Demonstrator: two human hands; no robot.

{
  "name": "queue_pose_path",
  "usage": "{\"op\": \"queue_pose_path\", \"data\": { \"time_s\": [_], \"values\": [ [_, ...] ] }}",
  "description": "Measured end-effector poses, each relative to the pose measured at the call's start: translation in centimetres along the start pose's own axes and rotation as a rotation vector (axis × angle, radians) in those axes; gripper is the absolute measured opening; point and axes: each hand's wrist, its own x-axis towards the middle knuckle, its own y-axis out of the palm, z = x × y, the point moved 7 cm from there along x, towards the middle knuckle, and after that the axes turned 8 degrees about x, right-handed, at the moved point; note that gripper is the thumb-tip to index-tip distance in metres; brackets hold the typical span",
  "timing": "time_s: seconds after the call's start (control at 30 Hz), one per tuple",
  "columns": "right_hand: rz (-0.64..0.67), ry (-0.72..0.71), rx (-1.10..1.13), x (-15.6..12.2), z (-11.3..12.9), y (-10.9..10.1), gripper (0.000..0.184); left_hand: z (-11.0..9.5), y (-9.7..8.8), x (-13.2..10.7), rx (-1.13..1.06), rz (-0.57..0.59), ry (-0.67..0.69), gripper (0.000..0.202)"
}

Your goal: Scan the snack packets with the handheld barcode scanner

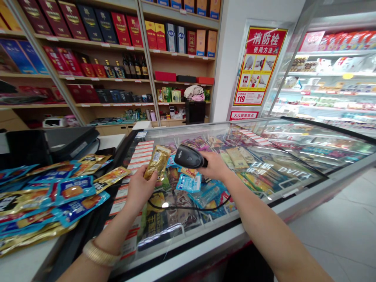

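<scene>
My left hand [141,188] is closed on a gold foil snack packet [158,159], with its printed barcode label facing up. To its right, my right hand [215,166] grips a black handheld barcode scanner [189,157], whose head points left at the packet. The two are close but apart. Below both hands lie blue snack packets [189,182] on the glass top of a chest freezer [164,235]. The scanner's black cable [188,208] loops across the glass. My fingers on the scanner's handle are partly hidden.
Many blue and gold packets [73,188] are heaped on the counter at left, beside a dark device [67,141]. Shelves of boxed bottles [120,28] line the back wall. A lit refrigerated display [337,74] stands at right; tiled floor [346,227] lies below it.
</scene>
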Motion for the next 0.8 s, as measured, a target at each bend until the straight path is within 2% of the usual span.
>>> {"op": "queue_pose_path", "data": {
  "time_s": [0.07, 0.17, 0.27, 0.37, 0.47, 0.57, 0.67, 0.8],
  "values": [
    [-0.095, 0.076, -0.063, -0.1, -1.6, -1.5, 0.027, -0.8, -0.2, 0.3, 0.104, -0.032, 0.067, 0.03],
    [-0.194, 0.245, -0.165, -0.4, -4.4, -3.5, 0.031, -3.6, 0.0, 0.6, 0.381, -0.089, 0.266, 0.032],
    [-0.251, 0.415, -0.245, -0.9, -6.8, -4.9, 0.035, -6.5, 2.4, 0.5, 0.629, -0.029, 0.447, 0.037],
    [-0.278, 0.539, -0.284, -1.5, -8.4, -5.6, 0.037, -7.9, 5.6, 0.4, 0.79, 0.079, 0.52, 0.045],
    [-0.308, 0.604, -0.292, -2.0, -9.3, -6.1, 0.039, -8.2, 8.0, 0.3, 0.836, 0.136, 0.576, 0.051],
    [-0.315, 0.622, -0.286, -2.1, -9.6, -6.2, 0.039, -7.8, 9.3, 0.1, 0.844, 0.182, 0.602, 0.053],
    [-0.301, 0.61, -0.273, -2.0, -9.3, -6.1, 0.04, -7.2, 9.5, -0.4, 0.865, 0.208, 0.586, 0.052],
    [-0.291, 0.58, -0.26, -1.9, -9.0, -5.9, 0.044, -7.0, 8.3, -1.5, 0.833, 0.185, 0.575, 0.049]
  ]
}}
